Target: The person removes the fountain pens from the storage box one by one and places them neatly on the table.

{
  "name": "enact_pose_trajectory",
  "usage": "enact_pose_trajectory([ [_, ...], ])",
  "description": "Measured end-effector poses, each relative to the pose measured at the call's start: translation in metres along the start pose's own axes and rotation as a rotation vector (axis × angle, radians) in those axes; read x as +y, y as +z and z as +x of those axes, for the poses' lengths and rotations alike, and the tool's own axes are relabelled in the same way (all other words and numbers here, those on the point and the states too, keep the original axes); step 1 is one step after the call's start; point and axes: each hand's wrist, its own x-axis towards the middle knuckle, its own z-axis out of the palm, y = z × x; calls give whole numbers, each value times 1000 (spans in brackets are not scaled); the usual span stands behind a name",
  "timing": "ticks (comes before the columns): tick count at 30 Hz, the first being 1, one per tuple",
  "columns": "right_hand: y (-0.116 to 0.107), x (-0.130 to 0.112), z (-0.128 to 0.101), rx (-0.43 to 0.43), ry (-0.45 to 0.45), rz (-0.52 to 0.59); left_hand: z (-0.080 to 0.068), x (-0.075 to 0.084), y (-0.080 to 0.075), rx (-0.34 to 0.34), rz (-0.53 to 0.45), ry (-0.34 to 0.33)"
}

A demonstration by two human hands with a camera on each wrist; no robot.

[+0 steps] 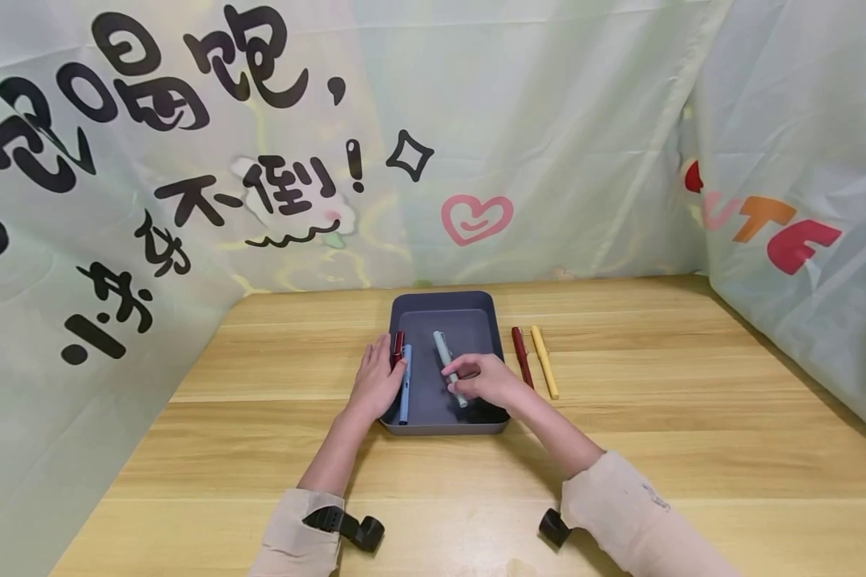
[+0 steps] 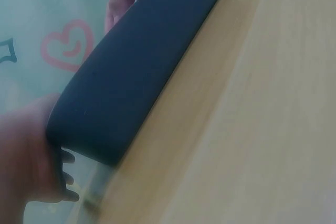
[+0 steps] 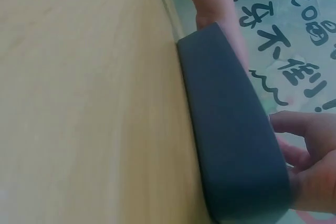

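A dark grey-blue tray (image 1: 442, 300) sits on the table. My left hand (image 1: 377, 383) holds its left wall, thumb on the inner side and fingers along the outside; in the left wrist view, fingertips (image 2: 68, 178) show past the tray's corner. Beside that thumb, a blue pen (image 1: 405, 401) and a dark red pen (image 1: 398, 349) lie along the tray's left side, the red one partly covered by the hand. Over the middle of the tray, my right hand (image 1: 487, 380) pinches a pale grey-green pen (image 1: 443, 348) between thumb and fingers. Both wrist views hide the tray's inside behind its wall.
To the right of the tray, a second dark red pen (image 1: 522, 357) and a yellow pen (image 1: 544, 362) lie on the wooden table (image 1: 657, 385). A printed cloth (image 1: 548, 144) hangs behind and at both sides. Black wrist straps (image 1: 339, 525) sit over the sleeves.
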Motion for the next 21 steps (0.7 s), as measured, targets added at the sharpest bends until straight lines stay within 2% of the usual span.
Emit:
enact_pose_trajectory([
  [17,-31,-4,-22,-1,-82,26,0,-2,1,0,-12,5],
  [21,-38,-3,-25,3,-77,30,0,-2,2,-5,-13,1],
])
